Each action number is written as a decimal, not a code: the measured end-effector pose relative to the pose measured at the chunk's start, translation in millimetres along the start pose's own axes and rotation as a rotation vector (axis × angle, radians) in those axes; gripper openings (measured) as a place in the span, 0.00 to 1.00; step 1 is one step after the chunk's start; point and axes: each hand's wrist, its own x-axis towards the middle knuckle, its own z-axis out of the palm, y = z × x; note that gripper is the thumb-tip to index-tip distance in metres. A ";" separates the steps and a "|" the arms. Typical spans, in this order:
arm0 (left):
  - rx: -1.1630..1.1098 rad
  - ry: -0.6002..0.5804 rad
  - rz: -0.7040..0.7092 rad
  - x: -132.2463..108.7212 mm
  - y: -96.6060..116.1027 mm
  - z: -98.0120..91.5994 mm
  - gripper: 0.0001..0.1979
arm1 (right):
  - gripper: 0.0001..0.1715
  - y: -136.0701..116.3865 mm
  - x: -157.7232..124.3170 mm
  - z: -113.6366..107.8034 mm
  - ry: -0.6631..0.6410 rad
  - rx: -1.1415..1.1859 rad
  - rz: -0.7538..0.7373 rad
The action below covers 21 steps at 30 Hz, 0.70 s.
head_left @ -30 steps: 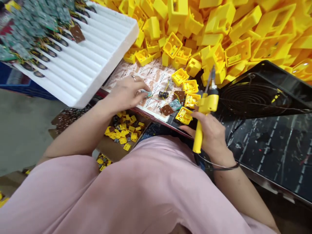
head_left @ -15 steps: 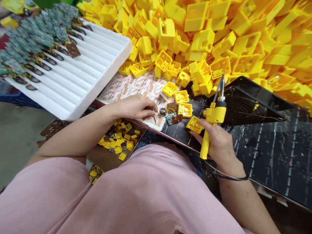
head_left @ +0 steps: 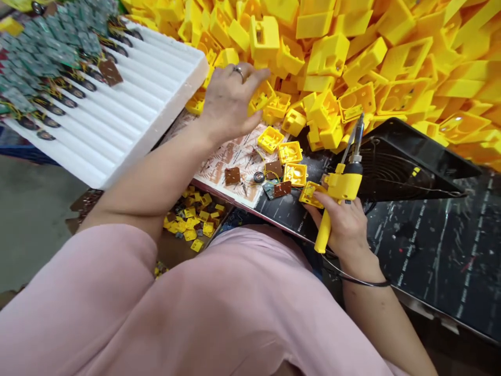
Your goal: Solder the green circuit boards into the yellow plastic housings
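My left hand [head_left: 231, 99] reaches over the near edge of the pile of yellow plastic cases [head_left: 321, 55], fingers apart. Its thumb and index finger are on either side of an open case [head_left: 261, 96]; whether they touch it I cannot tell. In my right hand [head_left: 344, 222] are a yellow soldering iron [head_left: 340, 185], tip pointing up, and a small yellow case [head_left: 310, 194] pinched at its edge. Between the hands lie several open cases, a small round speaker [head_left: 259, 177] with yellow wires, and brown circuit boards, one [head_left: 232, 176] apart on the printed paper.
On the left, a white ridged foam tray [head_left: 156, 89] carries rows of wired speakers and grey-green parts. A black fan [head_left: 407, 167] stands right of the iron. Below the table edge, a carton contains small yellow pieces [head_left: 191, 219].
My left hand has moved from beside the speaker up to the yellow pile, its fingers spreading. A brown board now shows near where it was. My right hand keeps its hold, nearly still.
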 end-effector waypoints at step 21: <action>-0.141 -0.261 0.192 -118.0 14.3 -11.8 0.15 | 0.26 -47.1 22.2 6.9 -0.104 0.398 -0.014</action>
